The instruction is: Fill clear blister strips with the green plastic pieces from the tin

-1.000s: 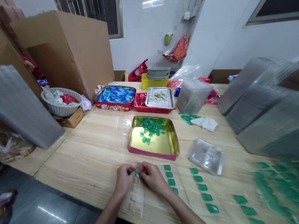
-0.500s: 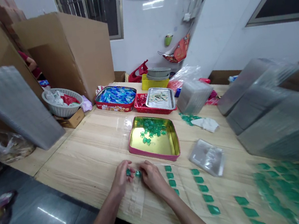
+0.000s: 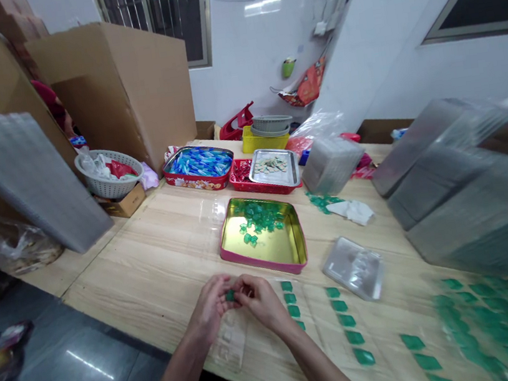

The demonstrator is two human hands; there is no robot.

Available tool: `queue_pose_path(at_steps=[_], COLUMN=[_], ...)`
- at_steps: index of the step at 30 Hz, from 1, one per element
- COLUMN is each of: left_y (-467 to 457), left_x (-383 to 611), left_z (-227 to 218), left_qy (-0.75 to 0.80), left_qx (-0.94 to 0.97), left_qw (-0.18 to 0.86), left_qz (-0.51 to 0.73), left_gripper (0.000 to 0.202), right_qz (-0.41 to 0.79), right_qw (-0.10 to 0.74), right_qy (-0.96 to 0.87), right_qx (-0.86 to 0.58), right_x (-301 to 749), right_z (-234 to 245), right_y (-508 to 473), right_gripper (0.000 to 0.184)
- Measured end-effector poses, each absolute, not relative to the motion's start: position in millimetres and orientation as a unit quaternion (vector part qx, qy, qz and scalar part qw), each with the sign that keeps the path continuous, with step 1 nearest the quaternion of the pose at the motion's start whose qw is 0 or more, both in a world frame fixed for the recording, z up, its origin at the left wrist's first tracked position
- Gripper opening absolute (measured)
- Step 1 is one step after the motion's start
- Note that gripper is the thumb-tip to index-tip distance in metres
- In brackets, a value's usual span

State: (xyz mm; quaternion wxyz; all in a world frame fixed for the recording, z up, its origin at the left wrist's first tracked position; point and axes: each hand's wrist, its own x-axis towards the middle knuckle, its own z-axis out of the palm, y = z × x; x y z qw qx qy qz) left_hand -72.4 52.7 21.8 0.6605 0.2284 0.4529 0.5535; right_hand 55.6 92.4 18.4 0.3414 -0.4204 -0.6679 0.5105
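My left hand (image 3: 213, 306) is cupped above a clear plastic blister tray (image 3: 231, 345), with a small translucent green gem-like piece (image 3: 230, 295) at its curled fingertips. My right hand (image 3: 260, 300) meets it there, thumb and forefinger pinched at the edge of the same piece. Both hands hide the upper end of the tray. To the right, further clear trays each carry a row of green square pieces (image 3: 290, 299), (image 3: 346, 320). Just beyond my hands stands a pink-rimmed tin (image 3: 264, 263) with a gold inside, holding loose green pieces (image 3: 260, 215).
A short stack of clear trays (image 3: 354, 268) lies right of the tin. Filled trays (image 3: 494, 320) overlap at the far right, below tall tray stacks (image 3: 473, 204). Behind stand a tin of blue pieces (image 3: 201, 167), a metal tray (image 3: 274, 165) and cardboard boxes (image 3: 150, 91).
My right hand has moved left and up from the blister tray to the fingers of my left hand. The green piece seen between the hands at the tray is now hidden.
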Motion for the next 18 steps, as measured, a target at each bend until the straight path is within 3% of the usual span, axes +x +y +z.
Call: queue_pose_path(at_steps=[4,10,15,18], left_y=[48,48,49,47], left_x=[-75,-78,-75,-74], left_z=[21,18,16,19], left_qy=[0.472,0.490,0.594,0.583], left_qx=[0.272,0.281,0.355,0.359], left_qw=[0.628,0.628,0.478,0.509], left_qz=[0.556,0.536,0.541,0.521], left_gripper=[0.030,0.019,0.009,0.014], right_qz=[0.637,0.712,0.678,0.628], right_qw=[0.350,0.360,0.386,0.393], right_qy=[-0.558,-0.467,-0.482,-0.530], right_qx=[-0.401,-0.382,-0.399,-0.411], right_x=[61,63,62,62], right_z=[11,16,19,19], right_y=[96,91,87,84], right_gripper=[0.003,0.015,0.014,0.007])
